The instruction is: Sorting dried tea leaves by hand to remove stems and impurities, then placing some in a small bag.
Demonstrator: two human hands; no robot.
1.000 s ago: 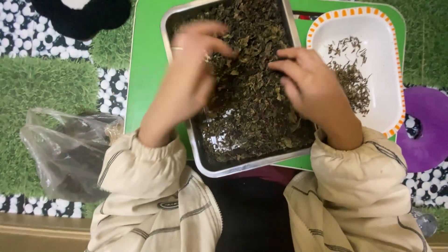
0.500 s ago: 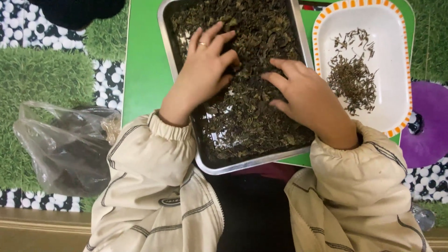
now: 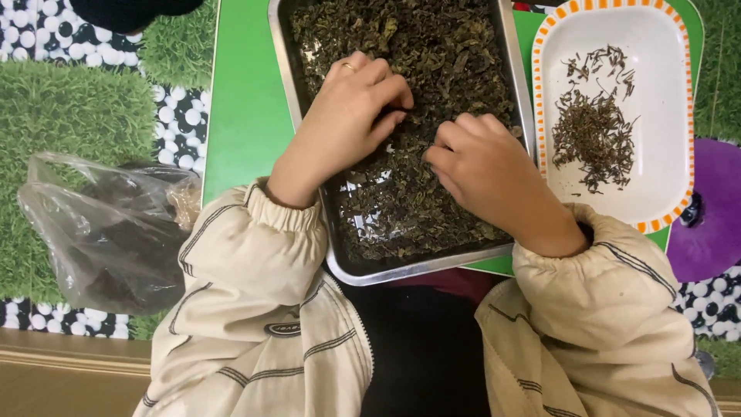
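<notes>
A green bench [image 3: 243,100] is carrying a metal tray [image 3: 401,266] of dried leaves [image 3: 432,54] at upper centre. At right, a white dish [image 3: 671,116] is holding sorted stems [image 3: 593,131]. The left hand [image 3: 347,116] and right hand [image 3: 482,166] are resting in the leaves, fingers curled and pinching at bits.

The metal tray [image 3: 401,272] and the white dish [image 3: 664,93] run off the top edge. Dried leaves beneath both hands are covered, and the fingertips' grip is hidden. The plastic bag [image 3: 100,232] holds something dark, too unclear to identify.
</notes>
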